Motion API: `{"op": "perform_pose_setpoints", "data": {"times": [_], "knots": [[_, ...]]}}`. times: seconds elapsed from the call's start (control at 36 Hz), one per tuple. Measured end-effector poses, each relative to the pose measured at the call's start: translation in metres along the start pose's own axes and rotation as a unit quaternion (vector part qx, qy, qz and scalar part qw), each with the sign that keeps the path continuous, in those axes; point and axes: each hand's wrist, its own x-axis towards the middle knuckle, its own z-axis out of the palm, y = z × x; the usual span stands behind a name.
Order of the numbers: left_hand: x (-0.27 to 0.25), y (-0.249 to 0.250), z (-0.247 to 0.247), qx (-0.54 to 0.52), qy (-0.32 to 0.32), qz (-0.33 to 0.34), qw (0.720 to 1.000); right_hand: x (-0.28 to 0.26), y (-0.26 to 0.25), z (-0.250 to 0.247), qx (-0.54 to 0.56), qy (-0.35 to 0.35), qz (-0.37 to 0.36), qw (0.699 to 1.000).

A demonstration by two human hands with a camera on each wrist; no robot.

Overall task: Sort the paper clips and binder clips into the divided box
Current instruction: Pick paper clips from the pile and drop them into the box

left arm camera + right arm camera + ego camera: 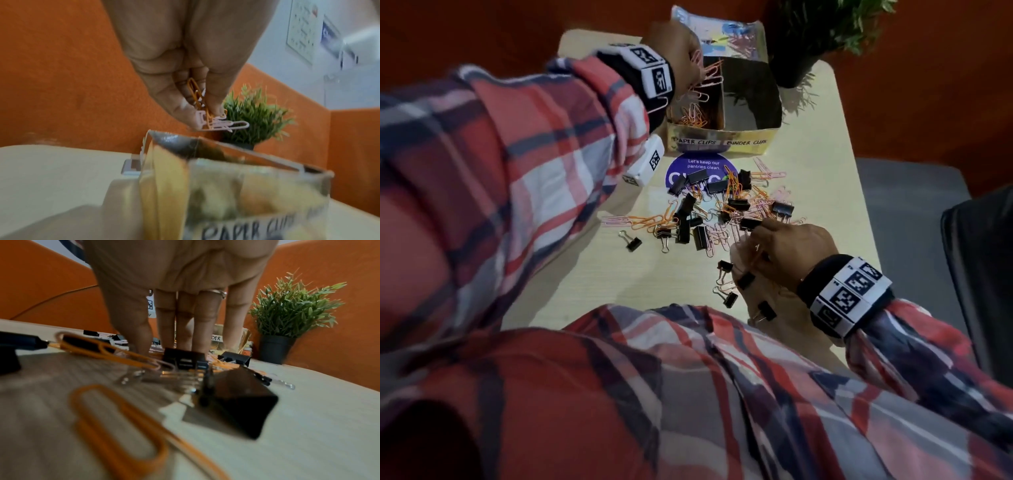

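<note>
A yellow divided box labelled PAPER CLIPS and BINDER CLIPS stands at the table's far side. My left hand hovers over its left compartment and pinches a bunch of orange and pink paper clips, some dangling into the box. More paper clips lie in that compartment. The right compartment looks dark inside. A mixed pile of black binder clips and paper clips covers the table's middle. My right hand reaches into the pile's near right side, its straight fingers touching a black binder clip.
A potted plant stands right of the box, and a plastic bag of coloured clips lies behind it. A purple round sticker lies under the pile. Loose binder clips sit near my right wrist. A dark chair is right of the table.
</note>
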Motion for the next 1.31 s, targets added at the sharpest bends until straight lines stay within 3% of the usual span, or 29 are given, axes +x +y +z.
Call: {"op": "perform_pose_setpoints", "data": {"times": [0.17,0.25,0.33,0.47,0.53,0.67,0.75,0.83,1.08,1.31], "knots": [[0.003,-0.004,0.019,0.11,-0.088,0.018,0.99,-0.001,0.001,0.0,0.011,-0.007,0.002,1.0],[-0.001,-0.008,0.023,0.112,-0.102,0.025,0.988,0.0,0.0,-0.003,-0.008,-0.01,-0.012,1.0],[-0.007,-0.013,0.023,0.073,-0.073,0.022,0.994,0.002,-0.003,-0.005,-0.027,-0.026,-0.032,0.999],[-0.025,-0.022,0.012,-0.021,0.029,0.014,0.999,0.007,-0.008,-0.007,-0.05,-0.044,-0.045,0.997],[-0.039,-0.029,0.005,-0.044,0.033,0.01,0.998,0.011,-0.009,-0.008,-0.055,-0.06,-0.042,0.996],[-0.082,-0.06,-0.001,0.017,-0.084,0.0,0.996,0.019,-0.014,-0.009,-0.06,-0.064,-0.028,0.996],[-0.109,-0.074,0.0,0.088,-0.18,0.003,0.98,0.023,-0.015,-0.015,-0.054,-0.071,-0.03,0.996],[-0.132,-0.081,0.006,0.136,-0.235,0.003,0.962,0.027,-0.014,-0.02,-0.056,-0.082,-0.04,0.994],[-0.158,-0.065,0.027,0.131,-0.202,0.003,0.971,0.033,-0.015,-0.022,-0.05,-0.087,-0.035,0.994],[-0.157,-0.064,0.031,0.087,-0.204,-0.046,0.974,0.037,-0.011,-0.023,-0.027,-0.072,-0.007,0.997]]}}
